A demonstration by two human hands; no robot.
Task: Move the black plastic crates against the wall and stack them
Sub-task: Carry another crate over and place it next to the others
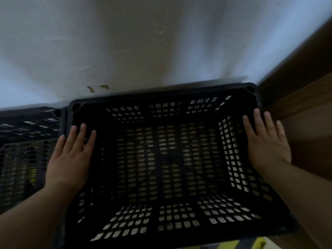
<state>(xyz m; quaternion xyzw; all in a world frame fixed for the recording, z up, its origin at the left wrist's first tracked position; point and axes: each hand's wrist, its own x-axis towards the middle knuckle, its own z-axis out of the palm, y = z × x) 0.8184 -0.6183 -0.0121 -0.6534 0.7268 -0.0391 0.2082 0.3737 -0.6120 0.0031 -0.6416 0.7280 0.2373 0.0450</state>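
Observation:
A black perforated plastic crate [167,177] fills the middle of the head view, its far rim close to the white wall [125,51]. I look down into its empty inside. My left hand [70,157] lies flat on the crate's left rim, fingers spread and pointing at the wall. On the right rim my right hand [265,142] rests the same way, fingers apart. Neither hand is curled around the rim. A second black crate [23,141] stands directly to the left, also by the wall, its rim touching or nearly touching the first.
A brown wooden panel or piece of furniture [305,114] runs along the right side, close to the crate's right edge. The wall paint is chipped just above the crate. Yellow and black striped marking [233,244] shows on the floor at the bottom edge.

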